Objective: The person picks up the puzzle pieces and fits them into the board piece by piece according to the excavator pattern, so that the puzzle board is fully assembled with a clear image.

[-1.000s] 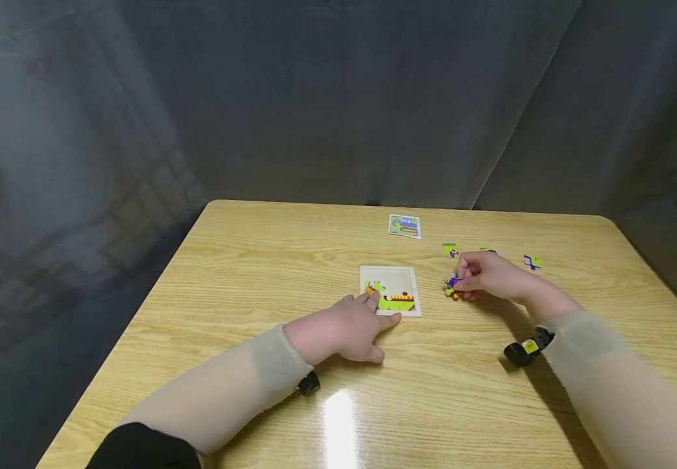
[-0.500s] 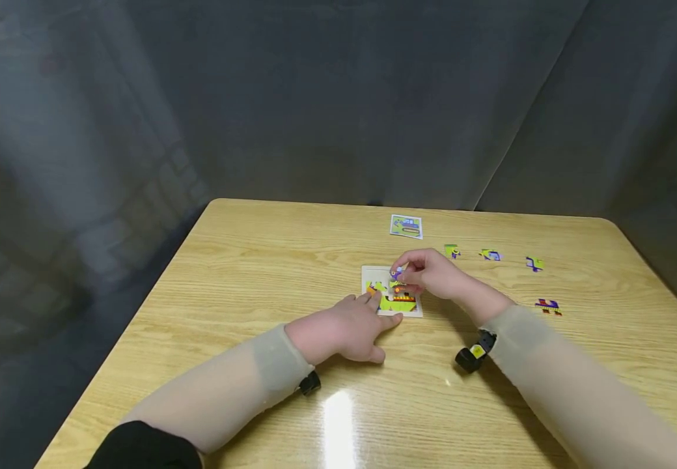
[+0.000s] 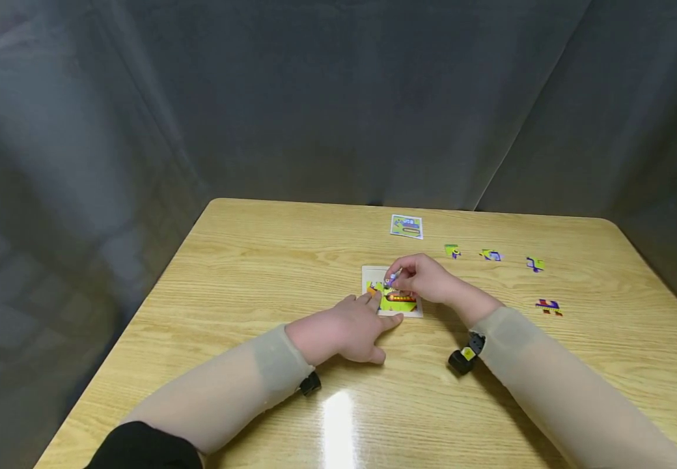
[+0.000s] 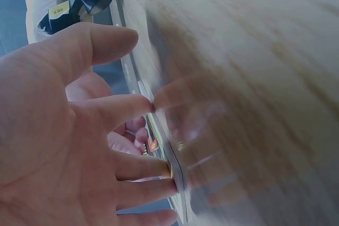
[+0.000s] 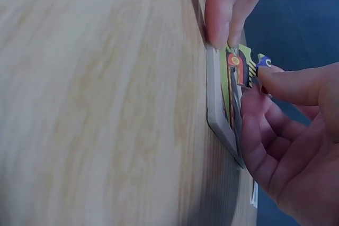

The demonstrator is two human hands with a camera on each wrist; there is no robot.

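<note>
From my remote seat I saw the wooden table (image 3: pixel 256 273) filling most of the head view, with a grey curtain (image 3: pixel 338 98) hung behind it. Near the middle lay the white puzzle tray (image 3: pixel 372 271), partly filled with green, yellow and orange pieces. A small picture card (image 3: pixel 406 226) lay beyond it toward the far edge, and four loose pieces (image 3: pixel 490 255) were scattered to the right, well apart from the tray.

The left hand (image 3: pixel 347 329) rested flat beside the tray, its fingers (image 4: pixel 139 166) straight and pressing on the tray's near edge, holding nothing. The right hand (image 3: pixel 426 279) hovered over the tray, thumb and fingers pinching a small purple piece (image 3: pixel 392 279) just above the laid ones. In the right wrist view, that piece (image 5: pixel 263 61) sat at the thumb tip, close against the tray's rim (image 5: pixel 216 104).

I judged the risks this way: the piece was small and held only by its edge, so it could slip or twist and drop crooked across its neighbours. Pressing it down misaligned could lift the pieces already seated. If the left fingers eased off, the light tray could slide on the glossy tabletop under the push.
</note>
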